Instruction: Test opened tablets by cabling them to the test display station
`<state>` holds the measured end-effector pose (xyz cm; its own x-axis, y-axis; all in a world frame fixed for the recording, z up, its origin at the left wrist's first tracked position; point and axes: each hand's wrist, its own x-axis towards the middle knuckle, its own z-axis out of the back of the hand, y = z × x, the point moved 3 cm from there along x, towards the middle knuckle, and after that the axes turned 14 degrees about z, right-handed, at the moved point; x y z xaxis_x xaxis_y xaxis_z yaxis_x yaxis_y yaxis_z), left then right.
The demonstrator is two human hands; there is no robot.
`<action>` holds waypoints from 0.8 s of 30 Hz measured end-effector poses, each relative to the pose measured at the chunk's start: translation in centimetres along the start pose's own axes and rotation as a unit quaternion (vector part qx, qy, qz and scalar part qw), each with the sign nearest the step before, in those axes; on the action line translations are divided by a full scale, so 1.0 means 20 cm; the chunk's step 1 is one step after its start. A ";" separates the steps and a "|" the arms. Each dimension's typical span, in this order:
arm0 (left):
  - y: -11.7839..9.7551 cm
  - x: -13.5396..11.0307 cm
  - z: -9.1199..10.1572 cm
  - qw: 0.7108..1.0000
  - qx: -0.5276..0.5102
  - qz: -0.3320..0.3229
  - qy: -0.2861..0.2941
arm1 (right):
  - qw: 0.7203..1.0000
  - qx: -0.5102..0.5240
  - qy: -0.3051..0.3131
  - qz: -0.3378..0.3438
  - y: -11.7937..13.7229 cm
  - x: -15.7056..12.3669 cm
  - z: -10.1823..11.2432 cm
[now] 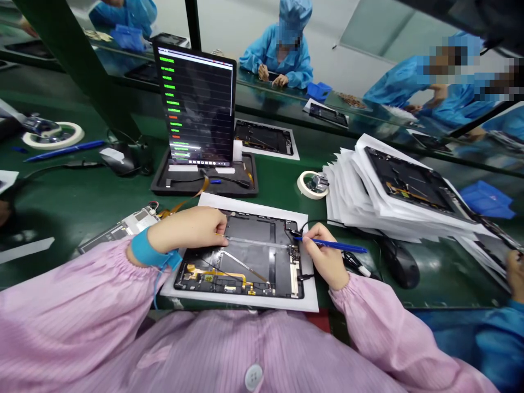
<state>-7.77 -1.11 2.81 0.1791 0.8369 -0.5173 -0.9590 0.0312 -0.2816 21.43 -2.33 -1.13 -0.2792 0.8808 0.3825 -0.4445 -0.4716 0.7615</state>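
An opened tablet housing [249, 229] lies on white sheets [286, 305] in front of me, its inner side up, with an orange flex cable [221, 271] along the near edge. A long pale strip [257, 242] runs across it. My left hand [192, 226], with a blue wrist strap [151, 248], reaches over the housing's left side. Its fingers are closed at the strip's left end; what they pinch is hidden. My right hand [327, 256] grips a thin blue pen-like tool [341, 245], whose tip is at the housing's right edge near a black cable.
Behind stands a lit screen [198, 109] on a black tray [164, 183]. Left are a mouse [123, 158], a tape roll [53, 135] and a blue pen [65, 150]. Stacked sheets with another housing [421, 183] and a black mouse [397, 262] sit right. Co-workers work nearby.
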 end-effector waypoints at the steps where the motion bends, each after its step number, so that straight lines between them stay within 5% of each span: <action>1: 0.00 0.00 0.00 1.000 -0.009 -0.007 0.003 | 1.000 -0.005 -0.003 0.002 0.00 -0.01 0.00; 7: 0.02 -0.01 0.01 0.994 -0.085 0.009 0.075 | 0.999 0.019 -0.012 0.030 0.01 -0.03 0.03; 10: 0.02 0.01 0.01 0.995 -0.079 -0.007 0.059 | 0.990 -0.088 0.005 0.106 0.07 0.09 0.05; 15: 0.05 0.05 -0.01 0.994 -0.102 -0.026 0.044 | 0.893 -0.392 0.137 0.171 0.07 0.47 -0.07; 19: 0.06 0.06 -0.01 0.989 -0.134 -0.028 0.052 | 0.859 -0.486 0.098 0.129 -0.02 0.65 -0.07; 24: 0.06 0.05 0.00 0.991 -0.125 -0.020 0.039 | 0.809 -0.587 0.035 0.000 -0.16 0.67 0.08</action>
<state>-8.72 -0.20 2.02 0.2413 0.7922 -0.5605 -0.8686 -0.0813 -0.4888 20.48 11.10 2.36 -0.3080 0.8954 0.3215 -0.9352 -0.2229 -0.2751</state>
